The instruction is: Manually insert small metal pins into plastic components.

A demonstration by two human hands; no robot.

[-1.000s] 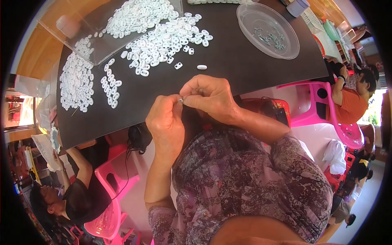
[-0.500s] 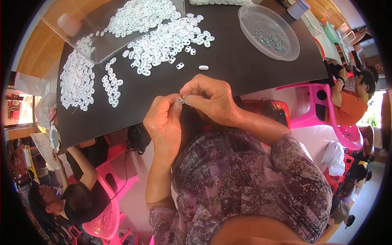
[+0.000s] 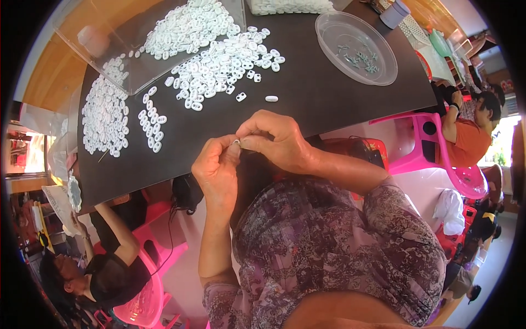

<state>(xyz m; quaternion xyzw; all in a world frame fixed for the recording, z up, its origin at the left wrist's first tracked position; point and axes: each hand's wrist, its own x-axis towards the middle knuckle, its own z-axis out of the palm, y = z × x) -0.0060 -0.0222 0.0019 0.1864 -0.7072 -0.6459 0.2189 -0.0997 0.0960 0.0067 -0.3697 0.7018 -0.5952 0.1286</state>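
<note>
Fingertip to fingertip, my two hands meet over the near edge of the dark table. My left hand (image 3: 217,167) pinches a small white plastic piece (image 3: 236,142), mostly covered by the fingers. My right hand (image 3: 278,137) is closed too, thumb and forefinger pressed at the same piece; whether a smaller part sits between them is hidden. Beyond the hands lies a single white oval piece (image 3: 271,98). A large pile of white oval pieces with two holes (image 3: 213,68) spreads behind it, and a small cluster (image 3: 152,122) lies left of that.
A round clear dish (image 3: 356,48) with small grey-green parts stands at the far right. A clear box (image 3: 131,88) holds more white pieces; another pile (image 3: 104,118) lies left. Co-workers sit on pink chairs (image 3: 419,142) at both sides, and a purple-lidded container (image 3: 395,13) stands far right.
My joined hands have shifted slightly left and nearer to me, still pinching the small white piece. The view has tilted a little, so the table's contents sit somewhat differently.
</note>
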